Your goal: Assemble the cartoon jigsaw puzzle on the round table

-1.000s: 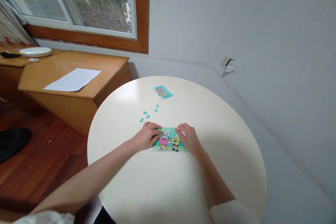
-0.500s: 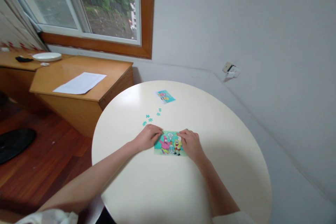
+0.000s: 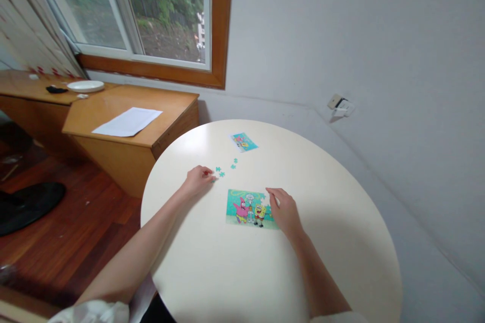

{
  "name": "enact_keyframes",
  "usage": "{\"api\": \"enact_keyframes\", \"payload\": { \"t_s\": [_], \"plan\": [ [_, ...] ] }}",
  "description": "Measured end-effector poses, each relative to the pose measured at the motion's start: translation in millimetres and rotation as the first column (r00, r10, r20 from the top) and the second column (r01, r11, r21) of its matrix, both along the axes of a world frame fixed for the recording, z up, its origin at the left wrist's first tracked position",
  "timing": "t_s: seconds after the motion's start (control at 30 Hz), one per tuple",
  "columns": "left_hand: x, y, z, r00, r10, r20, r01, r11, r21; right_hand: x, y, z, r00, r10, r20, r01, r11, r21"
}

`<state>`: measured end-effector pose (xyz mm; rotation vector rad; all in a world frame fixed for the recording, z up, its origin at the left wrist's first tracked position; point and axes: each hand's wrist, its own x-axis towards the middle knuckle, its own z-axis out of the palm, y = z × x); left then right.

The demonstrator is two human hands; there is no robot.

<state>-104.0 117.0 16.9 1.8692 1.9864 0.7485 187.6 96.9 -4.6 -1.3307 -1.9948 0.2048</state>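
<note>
A jigsaw puzzle [image 3: 242, 212] with pink, white and yellow cartoon figures lies flat before me, with a gap in its upper right part. At that corner is my right hand [image 3: 286, 212], thumb and forefinger curled close together; whether they hold a piece is hidden. My left hand [image 3: 199, 180] reaches beyond the puzzle's upper left, fingers apart, over a teal piece [image 3: 214, 179] that they partly cover. Just right of its fingertips lie two loose puzzle pieces [image 3: 222, 174]. Two more pieces [image 3: 233, 166] lie farther right.
A small picture card [image 3: 244, 142] with the same figures lies at the far side of the round white table [image 3: 322, 171]. To the left stands a wooden desk [image 3: 174, 108] bearing a sheet of paper [image 3: 129, 121] and a white plate [image 3: 86, 86]. The wall is behind.
My left hand has left the puzzle's upper left corner and moved left and away to the loose pieces. My right hand has shifted slightly right, uncovering the gap. The view has turned slightly left.
</note>
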Motion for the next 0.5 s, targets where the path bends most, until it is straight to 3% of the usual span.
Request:
{"api": "enact_keyframes", "payload": {
  "t_s": [0.3, 0.5],
  "plan": [
    [10.7, -6.8, 7.5, 0.993, -0.069, -0.094, 0.059, 0.993, -0.106, 6.4, 3.0, -0.3, 0.995, -0.019, -0.098, 0.025, 0.998, 0.062],
    [12.9, -9.0, 3.6, 0.993, -0.098, -0.070, 0.094, 0.994, -0.056, 7.0, 1.4, 3.6, 0.990, -0.049, -0.132, 0.055, 0.997, 0.045]
  ]
}}
